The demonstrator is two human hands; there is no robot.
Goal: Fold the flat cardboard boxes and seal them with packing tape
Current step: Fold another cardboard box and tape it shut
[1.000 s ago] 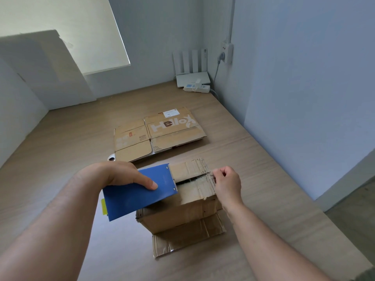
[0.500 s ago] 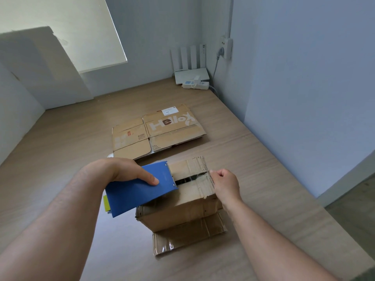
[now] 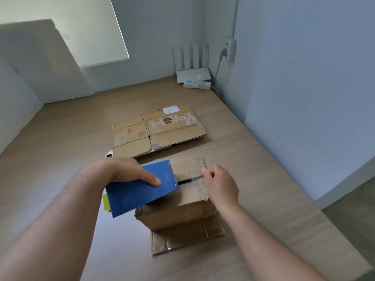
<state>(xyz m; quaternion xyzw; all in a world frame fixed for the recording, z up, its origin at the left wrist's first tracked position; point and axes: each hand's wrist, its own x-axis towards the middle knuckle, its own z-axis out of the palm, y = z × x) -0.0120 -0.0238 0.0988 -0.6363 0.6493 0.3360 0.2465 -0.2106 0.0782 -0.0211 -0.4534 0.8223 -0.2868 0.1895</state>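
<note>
A small brown cardboard box (image 3: 178, 214) stands on the wooden table (image 3: 60, 142), its two top flaps folded down with a dark gap between them. My left hand (image 3: 125, 169) grips a blue tape dispenser (image 3: 140, 189) laid on the left part of the box top. At the right end of the gap my right hand (image 3: 220, 184) has its fingers curled, thumb and forefinger pinched together, seemingly on the tape end; the tape itself is too clear to make out. One bottom flap (image 3: 186, 236) lies flat toward me. Beyond the box lies a stack of flat cardboard boxes (image 3: 158, 129).
A white router (image 3: 192, 75) and a power strip (image 3: 196, 84) sit in the far right corner by the wall. A white panel (image 3: 40, 61) leans on the left wall. The table's right edge drops to the floor (image 3: 353, 207).
My right hand has shifted slightly inward over the box's right edge, and the dispenser has slid a little to the left. The box has stayed in place.
</note>
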